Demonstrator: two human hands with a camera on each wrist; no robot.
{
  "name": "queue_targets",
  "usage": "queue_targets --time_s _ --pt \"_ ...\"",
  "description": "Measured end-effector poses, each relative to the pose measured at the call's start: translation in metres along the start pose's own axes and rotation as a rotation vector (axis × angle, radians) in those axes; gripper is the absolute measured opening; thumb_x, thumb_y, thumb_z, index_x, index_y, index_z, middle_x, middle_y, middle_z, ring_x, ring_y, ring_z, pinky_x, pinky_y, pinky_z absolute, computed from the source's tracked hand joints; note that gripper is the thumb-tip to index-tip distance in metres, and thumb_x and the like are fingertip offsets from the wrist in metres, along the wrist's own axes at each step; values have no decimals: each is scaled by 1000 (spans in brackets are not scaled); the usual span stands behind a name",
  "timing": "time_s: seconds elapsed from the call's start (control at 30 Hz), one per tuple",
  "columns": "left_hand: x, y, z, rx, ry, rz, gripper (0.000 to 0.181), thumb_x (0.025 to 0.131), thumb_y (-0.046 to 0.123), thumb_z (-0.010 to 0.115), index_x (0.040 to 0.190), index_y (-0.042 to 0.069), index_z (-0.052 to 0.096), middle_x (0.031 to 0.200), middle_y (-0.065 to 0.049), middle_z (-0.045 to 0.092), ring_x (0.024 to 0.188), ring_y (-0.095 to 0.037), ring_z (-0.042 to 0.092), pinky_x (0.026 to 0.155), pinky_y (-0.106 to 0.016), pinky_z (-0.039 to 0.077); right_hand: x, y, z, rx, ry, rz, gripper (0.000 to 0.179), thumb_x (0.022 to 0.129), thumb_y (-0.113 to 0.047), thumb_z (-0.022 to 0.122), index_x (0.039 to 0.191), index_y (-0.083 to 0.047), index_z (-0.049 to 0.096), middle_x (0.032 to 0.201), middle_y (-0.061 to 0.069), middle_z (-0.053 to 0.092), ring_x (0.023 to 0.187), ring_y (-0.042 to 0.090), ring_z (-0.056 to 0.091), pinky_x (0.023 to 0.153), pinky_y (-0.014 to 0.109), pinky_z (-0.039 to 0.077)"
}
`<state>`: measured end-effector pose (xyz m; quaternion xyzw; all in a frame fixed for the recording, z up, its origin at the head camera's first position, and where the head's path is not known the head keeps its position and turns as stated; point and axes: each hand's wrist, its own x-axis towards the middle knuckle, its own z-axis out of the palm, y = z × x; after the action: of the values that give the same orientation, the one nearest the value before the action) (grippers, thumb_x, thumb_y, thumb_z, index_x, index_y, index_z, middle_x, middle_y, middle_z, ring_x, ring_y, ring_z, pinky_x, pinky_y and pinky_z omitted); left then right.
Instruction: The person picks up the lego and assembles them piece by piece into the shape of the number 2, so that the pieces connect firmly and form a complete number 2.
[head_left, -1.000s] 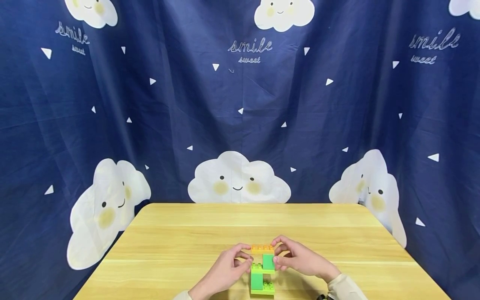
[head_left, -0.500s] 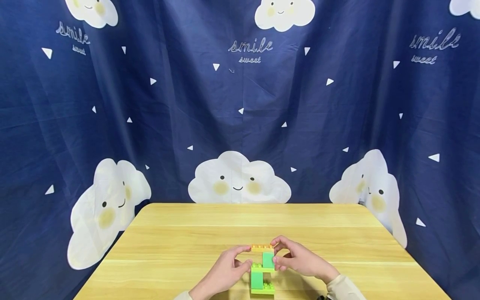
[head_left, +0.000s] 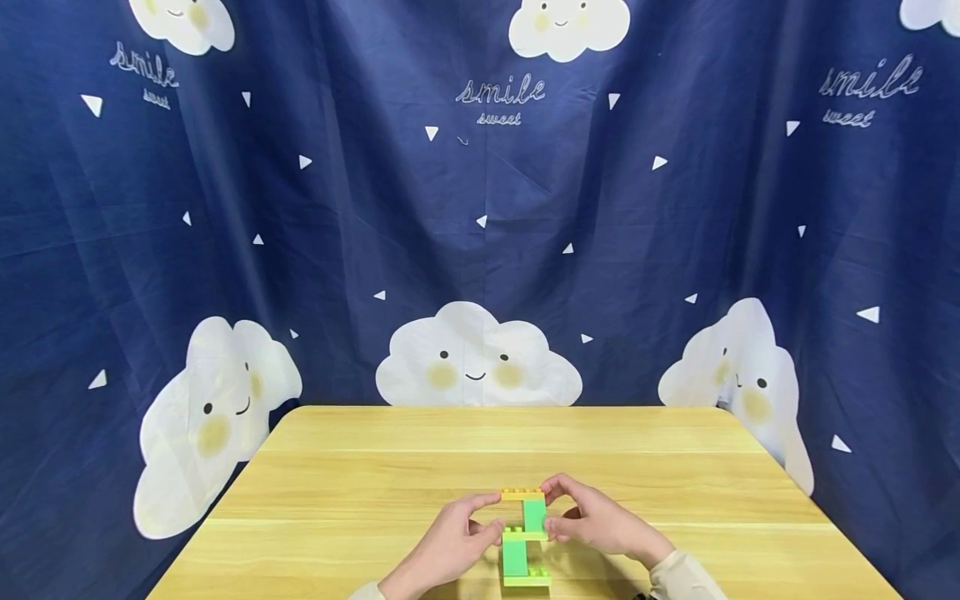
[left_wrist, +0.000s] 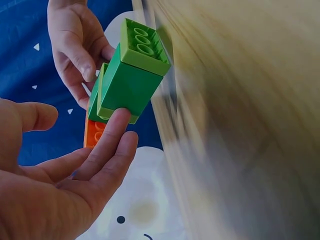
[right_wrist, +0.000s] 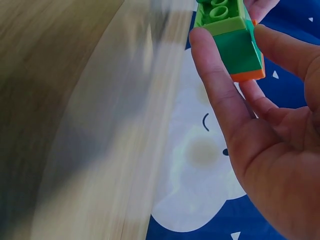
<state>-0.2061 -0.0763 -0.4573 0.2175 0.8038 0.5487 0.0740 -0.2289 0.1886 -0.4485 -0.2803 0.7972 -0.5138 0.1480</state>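
A zigzag tower of toy building bricks stands between my hands in the head view. It has a lime bottom brick (head_left: 527, 581), a lower green brick (head_left: 515, 557), a lime middle brick (head_left: 531, 537), an upper green brick (head_left: 535, 516) and an orange top brick (head_left: 522, 495). My left hand (head_left: 452, 533) touches the orange brick's left end with its index finger; in the left wrist view its fingers are nearly straight and the thumb is apart from the bricks. My right hand (head_left: 600, 518) holds the upper right side, its thumb at the upper green brick and index finger at the orange one.
The tower is near the front of a light wooden table (head_left: 390, 475). Behind it hangs a dark blue curtain (head_left: 337, 225) with white clouds and triangles. Whether the bottom brick touches the tabletop is hard to tell.
The tower's upper part has shifted slightly left and up, and it leans a little. My left hand's other fingers have drawn out of sight behind the index finger and thumb.
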Motion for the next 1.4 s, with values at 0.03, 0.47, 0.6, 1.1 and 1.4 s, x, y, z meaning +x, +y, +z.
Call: queue_targets --time_s 0.03,0.47,0.6,1.1,1.4 --pt "0 0 0 4 0 -1 49 97 25 61 138 -1 51 102 -10 70 78 -20 72 68 -25 56 0 0 0 -5 4 5 39 96 -19 64 128 -3 47 120 16 52 84 32 69 76 37 58" --pt "2 -3 2 3 -16 -25 53 96 24 61 139 -3 49 95 -5 75 83 -17 72 70 -27 56 0 0 2 14 7 56 43 97 -22 63 132 -4 48 125 16 50 91 27 68 78 34 57" --pt "1 -3 2 1 -26 -25 54 96 24 61 140 -5 48 106 -10 72 84 -15 71 67 -25 55 0 -1 3 23 9 86 44 97 -24 63 133 -4 48 127 15 50 90 25 67 78 35 56" --pt "-1 -4 3 16 -65 -17 61 95 29 62 144 -2 43 138 -22 54 79 -14 65 60 -23 51 1 3 6 96 -32 130 54 98 -24 61 138 7 43 129 17 51 90 28 66 78 36 57" --pt "1 -10 1 33 -100 -21 58 96 28 60 142 -3 45 137 -23 55 76 -12 65 60 -24 52 2 4 6 133 -54 173 59 98 -25 60 140 12 39 130 17 51 91 30 67 79 37 57"
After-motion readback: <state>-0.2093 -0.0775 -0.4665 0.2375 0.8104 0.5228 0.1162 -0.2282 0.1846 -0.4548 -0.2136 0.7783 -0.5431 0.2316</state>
